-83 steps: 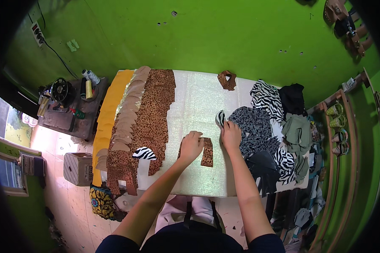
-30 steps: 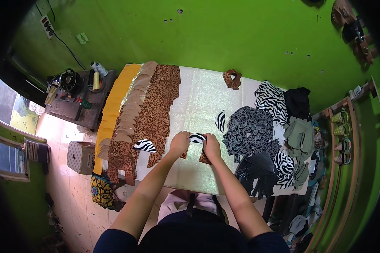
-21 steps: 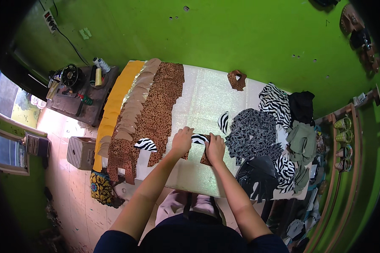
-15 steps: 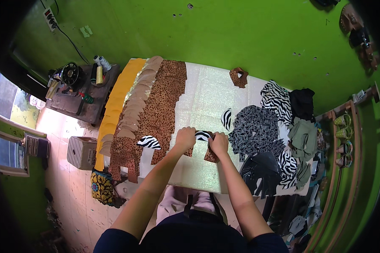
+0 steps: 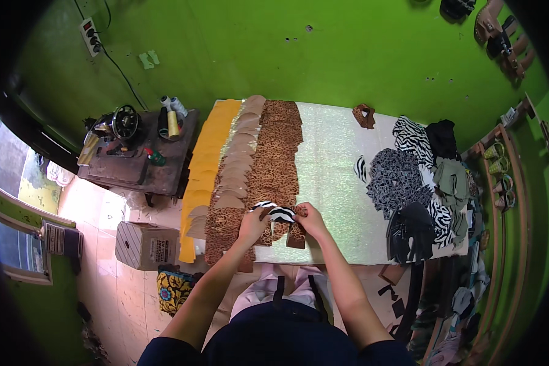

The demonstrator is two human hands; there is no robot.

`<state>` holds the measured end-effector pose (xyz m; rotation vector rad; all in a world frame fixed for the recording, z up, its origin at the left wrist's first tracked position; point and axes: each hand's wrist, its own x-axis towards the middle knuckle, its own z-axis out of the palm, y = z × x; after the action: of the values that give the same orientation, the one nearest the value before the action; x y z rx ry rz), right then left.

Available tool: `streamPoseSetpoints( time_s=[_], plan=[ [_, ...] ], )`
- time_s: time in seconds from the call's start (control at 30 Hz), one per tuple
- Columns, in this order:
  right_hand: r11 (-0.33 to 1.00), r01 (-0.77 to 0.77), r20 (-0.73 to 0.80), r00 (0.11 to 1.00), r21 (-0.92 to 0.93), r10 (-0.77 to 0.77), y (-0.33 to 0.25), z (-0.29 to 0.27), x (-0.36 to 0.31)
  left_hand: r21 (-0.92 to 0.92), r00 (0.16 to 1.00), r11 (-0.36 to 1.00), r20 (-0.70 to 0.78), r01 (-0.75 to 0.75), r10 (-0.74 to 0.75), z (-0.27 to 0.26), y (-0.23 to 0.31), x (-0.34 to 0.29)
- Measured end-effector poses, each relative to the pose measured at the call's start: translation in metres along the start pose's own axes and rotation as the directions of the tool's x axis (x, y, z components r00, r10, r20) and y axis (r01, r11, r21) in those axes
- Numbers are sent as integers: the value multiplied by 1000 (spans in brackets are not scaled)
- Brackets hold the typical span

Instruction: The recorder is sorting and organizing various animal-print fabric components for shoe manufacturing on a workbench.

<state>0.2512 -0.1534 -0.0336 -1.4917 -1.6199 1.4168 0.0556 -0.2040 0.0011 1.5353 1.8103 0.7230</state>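
A curved zebra-print piece point(image 5: 282, 214) is stretched between my hands over the table's near side. My left hand point(image 5: 253, 227) is closed at its left end, the fingertips partly hidden. At the other end, my right hand point(image 5: 310, 220) pinches the corner between thumb and fingers. A brown leopard-print piece point(image 5: 296, 236) hangs or lies just below the zebra print, by my right hand; whether the two are joined I cannot tell. More zebra print point(image 5: 263, 205) shows beside my left fingers. Overlapping leopard-print pieces point(image 5: 277, 146) lie in a long row behind my left hand.
Tan pieces point(image 5: 241, 152) and yellow sheets point(image 5: 210, 158) line the table's left side. To the right are a dark patterned heap point(image 5: 396, 177), black pieces point(image 5: 410, 232) and zebra-print cloth point(image 5: 413, 139). A sewing machine point(image 5: 123, 125) stands left, above a cardboard box point(image 5: 146, 244).
The view has shifted, so the table sits farther right in it. Both hands have moved left along the table with the zebra-print piece, up to the leopard-print row.
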Motion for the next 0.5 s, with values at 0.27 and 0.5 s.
streamPoseSetpoints(
  time_s=[0.27, 0.5],
  plan=[
    [991, 62, -215, 973, -118, -87, -10, 71, -15, 215, 998, 975, 14, 53, -57, -33, -45, -18],
    [917, 16, -287, 947, -398, -141, -42, 91, -32, 529, 999, 849, 49, -13, -16, -31, -51, -26]
  ],
)
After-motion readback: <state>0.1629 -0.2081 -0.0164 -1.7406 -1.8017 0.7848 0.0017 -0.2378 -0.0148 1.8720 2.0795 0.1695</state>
